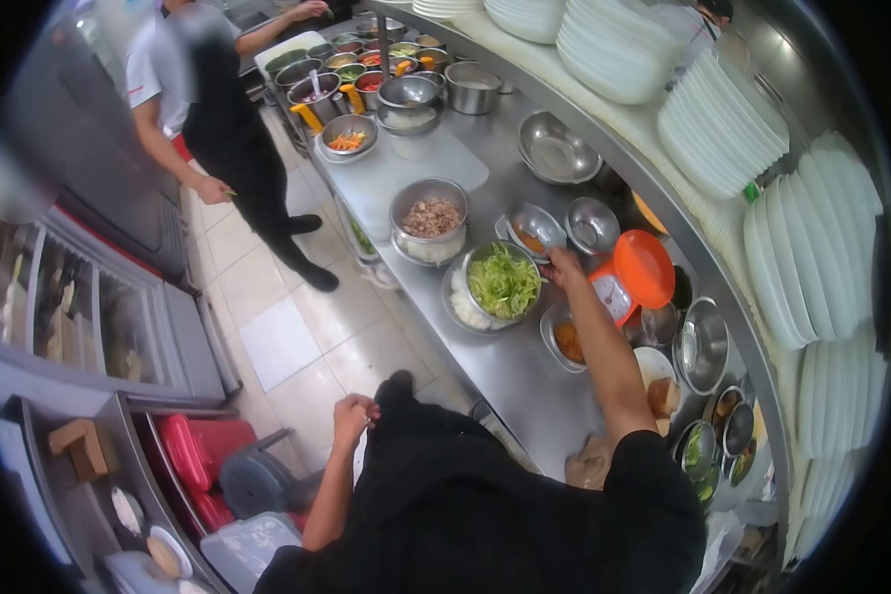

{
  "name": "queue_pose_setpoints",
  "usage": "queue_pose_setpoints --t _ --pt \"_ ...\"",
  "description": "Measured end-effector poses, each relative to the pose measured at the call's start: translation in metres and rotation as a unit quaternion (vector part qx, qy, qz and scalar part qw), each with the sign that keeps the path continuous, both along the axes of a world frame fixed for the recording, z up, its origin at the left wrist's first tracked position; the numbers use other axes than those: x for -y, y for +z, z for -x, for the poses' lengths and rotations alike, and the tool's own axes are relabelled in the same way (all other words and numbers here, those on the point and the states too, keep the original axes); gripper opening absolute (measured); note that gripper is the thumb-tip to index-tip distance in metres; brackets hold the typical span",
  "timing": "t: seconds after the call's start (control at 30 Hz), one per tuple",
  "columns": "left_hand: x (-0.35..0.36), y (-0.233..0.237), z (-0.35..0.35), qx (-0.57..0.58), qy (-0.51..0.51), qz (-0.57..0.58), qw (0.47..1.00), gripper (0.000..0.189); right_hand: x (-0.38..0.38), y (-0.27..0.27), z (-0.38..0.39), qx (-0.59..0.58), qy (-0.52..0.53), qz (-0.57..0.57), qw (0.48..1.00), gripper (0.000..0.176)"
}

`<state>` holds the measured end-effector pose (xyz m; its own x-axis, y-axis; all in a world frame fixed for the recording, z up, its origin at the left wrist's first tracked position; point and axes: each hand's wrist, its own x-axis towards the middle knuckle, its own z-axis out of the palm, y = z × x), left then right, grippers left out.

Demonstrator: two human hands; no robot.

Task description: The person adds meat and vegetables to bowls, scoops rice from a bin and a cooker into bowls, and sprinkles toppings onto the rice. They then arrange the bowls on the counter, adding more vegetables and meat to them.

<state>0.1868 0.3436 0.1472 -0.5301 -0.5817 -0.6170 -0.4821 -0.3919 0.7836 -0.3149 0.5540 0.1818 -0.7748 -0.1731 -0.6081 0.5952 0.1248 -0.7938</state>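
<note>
My right hand (pixel 562 267) is closed on the rim of a small metal bowl (pixel 533 230) with orange-brown food inside, above the steel counter. Just left of it, a bowl of chopped lettuce (pixel 503 281) rests on a larger bowl of white food (pixel 465 305). Behind these, a bowl of brown chopped food (pixel 431 216) sits on another bowl. Nearer me is a bowl of orange food (pixel 568 342). Beside my right hand is an orange kitchen scale (pixel 614 296). My left hand (pixel 356 416) hangs over the floor by my body, its fingers curled; what it holds, if anything, is too small to name.
A person (pixel 230 119) stands across the aisle at upper left. Containers of cut vegetables (pixel 345 69) line the far counter end. Stacked white plates (pixel 728 124) fill the shelf overhead at right. Red containers (pixel 200 450) and a glass-door fridge (pixel 64 307) are at left.
</note>
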Motion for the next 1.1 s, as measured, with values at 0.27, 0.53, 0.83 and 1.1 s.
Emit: queue_pose_setpoints --t 0.27,0.53,0.83,1.1 --pt "0.081 0.028 0.162 -0.105 -0.08 -0.021 0.991 0.032 -0.003 -0.037 0.017 0.032 -0.101 0.032 0.994 0.041" --pt "0.157 0.026 0.296 -0.191 -0.208 -0.125 0.951 0.041 -0.005 0.055 -0.144 -0.346 -0.258 -0.22 0.875 0.038" --pt "0.183 0.034 0.323 -0.129 -0.309 -0.172 0.927 0.044 0.071 0.017 -0.259 0.077 -0.242 0.124 0.959 0.049" --pt "0.203 0.034 0.329 -0.12 -0.371 -0.206 0.898 0.041 0.075 0.012 -0.241 0.026 -0.236 0.155 0.959 0.05"
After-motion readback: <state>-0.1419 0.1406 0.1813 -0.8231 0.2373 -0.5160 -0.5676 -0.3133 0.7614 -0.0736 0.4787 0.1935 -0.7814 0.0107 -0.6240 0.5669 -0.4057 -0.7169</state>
